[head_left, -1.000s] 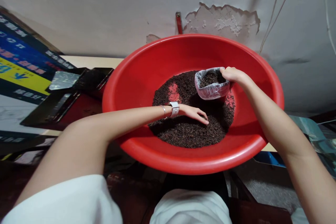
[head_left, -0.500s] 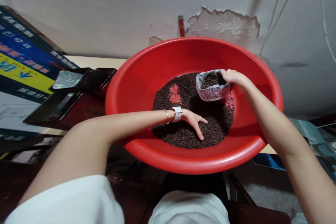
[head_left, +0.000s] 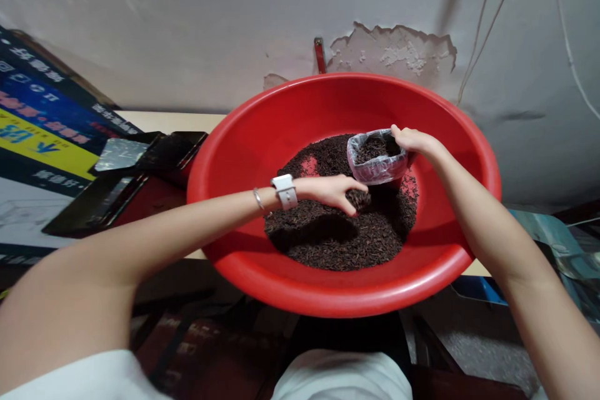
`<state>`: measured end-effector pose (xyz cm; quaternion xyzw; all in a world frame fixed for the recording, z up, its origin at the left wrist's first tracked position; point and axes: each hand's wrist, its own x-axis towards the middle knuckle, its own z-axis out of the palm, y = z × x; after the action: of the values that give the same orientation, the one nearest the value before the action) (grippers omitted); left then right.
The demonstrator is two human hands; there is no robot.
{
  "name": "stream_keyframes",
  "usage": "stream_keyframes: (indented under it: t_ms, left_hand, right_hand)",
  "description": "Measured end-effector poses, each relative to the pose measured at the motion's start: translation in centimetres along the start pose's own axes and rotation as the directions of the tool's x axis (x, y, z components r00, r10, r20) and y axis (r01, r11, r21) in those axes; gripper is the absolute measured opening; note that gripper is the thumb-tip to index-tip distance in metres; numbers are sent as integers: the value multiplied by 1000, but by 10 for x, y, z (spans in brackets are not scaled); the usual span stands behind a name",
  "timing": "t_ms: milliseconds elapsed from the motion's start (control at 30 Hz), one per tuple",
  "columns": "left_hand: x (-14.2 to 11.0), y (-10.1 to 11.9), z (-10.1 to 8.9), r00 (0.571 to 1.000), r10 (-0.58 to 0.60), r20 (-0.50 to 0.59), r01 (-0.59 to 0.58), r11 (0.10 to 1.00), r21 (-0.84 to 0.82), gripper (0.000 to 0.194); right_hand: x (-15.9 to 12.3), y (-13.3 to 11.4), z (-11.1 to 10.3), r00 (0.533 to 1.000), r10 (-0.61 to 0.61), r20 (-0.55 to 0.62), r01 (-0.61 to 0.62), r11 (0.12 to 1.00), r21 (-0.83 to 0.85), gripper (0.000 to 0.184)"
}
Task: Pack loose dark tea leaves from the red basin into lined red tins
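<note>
A wide red plastic basin holds a bed of dark, loose-leaf tea-like flakes. My left hand, with a white watch at the wrist, is raised above the bed and closed around a clump of the flakes. Just beyond it, my right hand grips the right rim of a small container lined with a clear plastic bag. Dark flakes fill part of that bag. The container is held over the far right of the bed, its mouth upward.
Left of the basin, dark boxes with lids up stand by a printed carton. Behind is a wall with peeling paint and hanging cords. A greenish clear object lies at the right.
My left hand has come up out of the flakes toward the container, closing round a handful. My right hand and the container stay nearly in place.
</note>
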<state>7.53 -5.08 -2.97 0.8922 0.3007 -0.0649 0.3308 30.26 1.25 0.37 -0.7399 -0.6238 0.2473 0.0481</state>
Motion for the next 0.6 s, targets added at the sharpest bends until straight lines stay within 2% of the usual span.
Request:
stream_keyframes:
  t_ms: [100, 200, 300, 333, 400, 500, 600]
  left_hand:
    - [1, 12, -42, 984, 83, -158, -85, 996, -10, 48]
    - [24, 20, -70, 950, 112, -292, -108, 994, 30, 43]
    - [57, 21, -78, 881, 56, -470, -25, 997, 72, 46]
    - [66, 21, -78, 863, 49, -503, -8, 996, 84, 48]
    - [76, 19, -78, 854, 59, -516, -5, 994, 105, 51]
    - [70, 11, -83, 835, 43, -549, 21, 994, 110, 47]
    - [50, -10, -87, 750, -75, -657, 152, 987, 60, 41]
  right_hand:
    - [0, -1, 1, 1000, 2, 1, -2, 1000, 31, 89]
    - [-2, -2, 0, 1000, 4, 13, -5, 999, 45, 87]
    - [-5, -3, -2, 1000, -9, 9, 8, 1000, 12, 82]
    - [-6, -3, -2, 1000, -11, 1, 11, 1000, -3, 81]
    - [-7, -2, -3, 1000, -12, -13, 12, 1000, -12, 81]
    - [-5, 0, -2, 1000, 5, -4, -5, 1000, 28, 86]
    - [-2, 1, -1, 1000, 20, 9, -20, 998, 66, 85]
